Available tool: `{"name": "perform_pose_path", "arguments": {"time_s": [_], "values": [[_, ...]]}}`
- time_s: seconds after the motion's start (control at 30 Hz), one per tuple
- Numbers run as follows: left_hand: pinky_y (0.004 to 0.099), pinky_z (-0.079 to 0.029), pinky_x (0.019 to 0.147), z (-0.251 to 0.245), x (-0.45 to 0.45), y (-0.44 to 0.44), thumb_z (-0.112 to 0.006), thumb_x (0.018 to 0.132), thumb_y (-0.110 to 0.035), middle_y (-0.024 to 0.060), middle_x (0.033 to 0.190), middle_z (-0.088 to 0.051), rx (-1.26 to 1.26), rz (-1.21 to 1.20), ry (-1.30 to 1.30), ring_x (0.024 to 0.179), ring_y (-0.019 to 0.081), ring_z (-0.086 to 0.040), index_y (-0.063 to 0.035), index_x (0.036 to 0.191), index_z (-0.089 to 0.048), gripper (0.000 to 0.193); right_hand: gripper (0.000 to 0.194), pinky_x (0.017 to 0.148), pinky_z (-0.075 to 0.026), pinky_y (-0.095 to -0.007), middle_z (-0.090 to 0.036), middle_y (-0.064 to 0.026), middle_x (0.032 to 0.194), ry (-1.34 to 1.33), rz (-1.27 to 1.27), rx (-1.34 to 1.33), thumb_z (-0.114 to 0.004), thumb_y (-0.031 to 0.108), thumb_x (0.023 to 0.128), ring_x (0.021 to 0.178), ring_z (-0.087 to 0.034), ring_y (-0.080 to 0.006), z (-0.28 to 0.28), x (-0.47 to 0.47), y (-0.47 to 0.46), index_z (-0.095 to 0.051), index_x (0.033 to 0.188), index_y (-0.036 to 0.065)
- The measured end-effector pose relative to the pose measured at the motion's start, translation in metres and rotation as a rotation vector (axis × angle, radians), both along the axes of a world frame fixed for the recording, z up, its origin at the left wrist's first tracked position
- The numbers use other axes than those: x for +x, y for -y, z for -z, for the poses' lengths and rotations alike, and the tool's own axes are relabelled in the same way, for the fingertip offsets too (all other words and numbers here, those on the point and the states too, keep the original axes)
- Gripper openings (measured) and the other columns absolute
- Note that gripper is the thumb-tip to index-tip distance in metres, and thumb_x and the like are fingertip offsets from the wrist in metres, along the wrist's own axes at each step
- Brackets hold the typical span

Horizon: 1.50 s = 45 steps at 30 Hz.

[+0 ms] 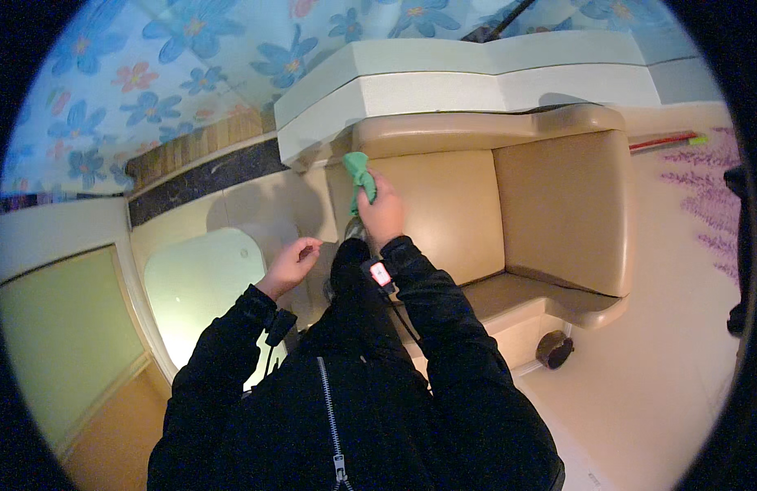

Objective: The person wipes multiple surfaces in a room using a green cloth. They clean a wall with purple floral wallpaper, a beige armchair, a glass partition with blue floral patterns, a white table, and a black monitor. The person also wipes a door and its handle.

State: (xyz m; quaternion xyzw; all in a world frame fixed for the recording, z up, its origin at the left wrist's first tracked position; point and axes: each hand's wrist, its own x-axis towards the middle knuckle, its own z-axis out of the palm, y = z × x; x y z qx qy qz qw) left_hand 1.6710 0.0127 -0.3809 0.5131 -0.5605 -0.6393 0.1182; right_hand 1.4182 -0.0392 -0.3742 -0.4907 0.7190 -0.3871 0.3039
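A crumpled green cloth (pixel 360 178) is gripped in my right hand (pixel 383 205), over the side of a tan padded seat (pixel 439 208) that looks like leather. Left of it, my left hand (pixel 292 265) hovers in front of my body with loosely curled fingers, a gap at the thumb and nothing visible in it. Below that hand is a glossy pale tabletop (pixel 200 276) with rounded corners. Black sleeves cover both my arms, and a device with a lit red-and-white face (pixel 380 274) sits at my right wrist.
Behind the seat's backrest (pixel 464 132) runs a white angled ledge (pixel 427 92), below a blue flower-patterned wall (pixel 200 67). At the right are a red stick (pixel 663 141), purple shaggy strips (pixel 706 202) and a dark round-ended cylinder (pixel 555 350). A pale green panel (pixel 68 319) stands left.
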Motion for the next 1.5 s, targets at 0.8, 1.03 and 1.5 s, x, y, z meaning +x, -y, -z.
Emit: {"name": "perform_pose_path", "arguments": {"time_s": [0.8, 1.03, 1.5], "values": [[0.0445, -0.044, 0.102, 0.015, -0.243, 0.235, -0.067, 0.085, -0.003, 0.0122, 0.123, -0.063, -0.811, 0.309, 0.199, 0.117, 0.0366, -0.057, -0.0095, 0.121, -0.066, 0.037, 0.026, 0.117, -0.035, -0.0568, -0.062, -0.0208, 0.135, -0.525, 0.444, -0.086, -0.066, 0.009, 0.078, 0.137, -0.048, -0.0444, 0.050, -0.284, 0.137, -0.072, 0.104, 0.009], [0.0439, -0.045, 0.096, 0.016, -0.273, 0.249, -0.069, 0.083, -0.005, 0.0107, 0.117, -0.064, -0.935, 0.485, 0.193, 0.111, 0.0346, -0.059, -0.0092, 0.115, -0.068, 0.032, 0.042, 0.120, -0.033, -0.0575, -0.045, -0.0267, 0.151, -0.232, 0.362, -0.160, -0.070, 0.006, 0.088, 0.147, -0.029, -0.0569, 0.058, -0.180, 0.113, -0.065, 0.129, 0.009], [0.0452, -0.040, 0.109, 0.032, -0.403, 0.296, -0.068, 0.083, -0.014, 0.0093, 0.136, -0.060, -1.206, 1.077, -0.020, 0.128, 0.0311, -0.055, -0.0080, 0.127, -0.066, 0.045, 0.038, 0.102, -0.047, -0.0380, -0.059, -0.0138, 0.134, 0.612, 1.363, -0.705, -0.051, 0.018, 0.108, 0.115, -0.058, -0.0239, 0.079, -0.387, 0.151, -0.051, 0.142, 0.002]]}}
